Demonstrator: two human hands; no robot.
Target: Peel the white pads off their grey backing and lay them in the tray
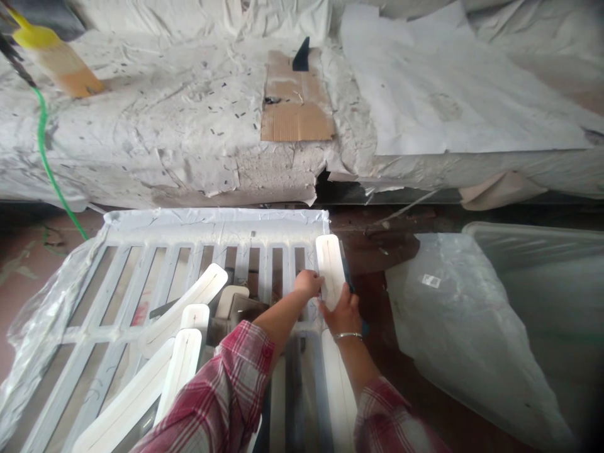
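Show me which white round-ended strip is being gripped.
The white strip at the right edge of the rack: the right hand grips it, the left hand at its left edge. The other strips lie farther left.

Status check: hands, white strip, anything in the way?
Right hand gripping a white strip; left hand at its left edge, grip unclear. Strip at right side of slatted rack. Other white strips lie left, partly behind left sleeve.
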